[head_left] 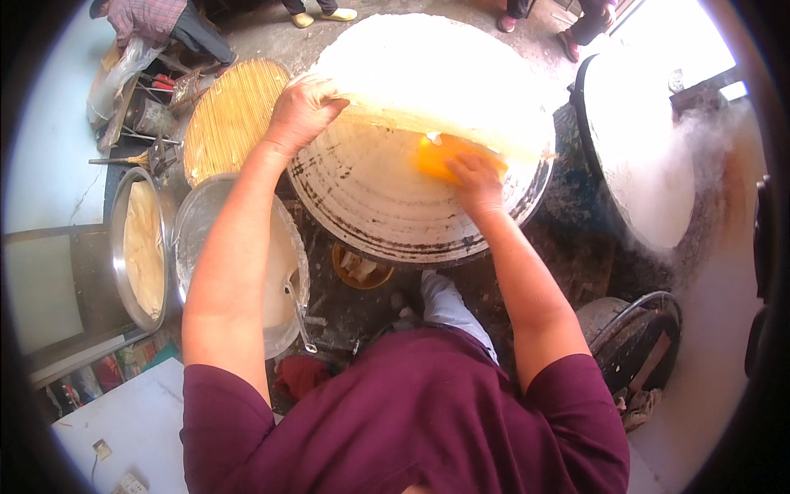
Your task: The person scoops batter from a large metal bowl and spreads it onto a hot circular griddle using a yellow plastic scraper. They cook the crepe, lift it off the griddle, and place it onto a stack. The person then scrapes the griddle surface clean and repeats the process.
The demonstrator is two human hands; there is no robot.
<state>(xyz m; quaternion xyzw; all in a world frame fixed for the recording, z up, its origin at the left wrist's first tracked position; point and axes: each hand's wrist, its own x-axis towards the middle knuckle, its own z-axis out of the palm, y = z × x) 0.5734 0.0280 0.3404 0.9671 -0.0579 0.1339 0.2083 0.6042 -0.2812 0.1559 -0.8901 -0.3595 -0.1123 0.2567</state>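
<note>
A large round griddle (362,202) with dark rings fills the upper middle, a thin pale sheet (436,66) over its far part. My left hand (304,115) pinches the near edge of that sheet at the left, lifting it off the surface. My right hand (477,185) grips a flat yellow scraper (436,160) on the griddle, just under the sheet's raised edge, which partly hides it.
A ridged bamboo disc (226,115) and pots of batter (276,255) and folded sheets (141,247) sit left. A steaming round pan (634,165) is right, a yellow basin (362,272) below the griddle. Other people's legs (309,12) show at the top.
</note>
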